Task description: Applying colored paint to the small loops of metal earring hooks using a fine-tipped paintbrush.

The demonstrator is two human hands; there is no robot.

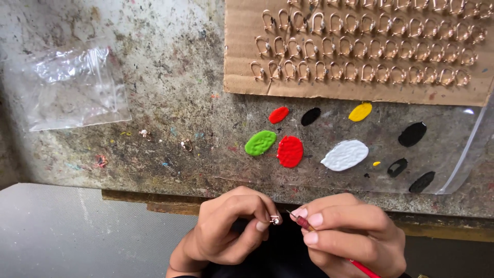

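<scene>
My left hand (229, 229) pinches a small metal earring hook (275, 220) between thumb and forefinger, low in the frame just off the table's front edge. My right hand (350, 234) grips a thin red-handled paintbrush (304, 222), its fine tip almost touching the hook. On the table beyond lie paint blobs: green (260, 142), a large red (290, 151), a small red (279, 114), white (345, 155), yellow (360, 111) and several black ones (412, 134).
A cardboard sheet (242, 62) at the back right carries several rows of metal hooks (360, 49). A clear plastic bag (77, 87) lies at the left. Two loose hooks (186, 145) rest on the stained worktable (170, 77). A clear plastic sheet (471, 149) lies under the paint.
</scene>
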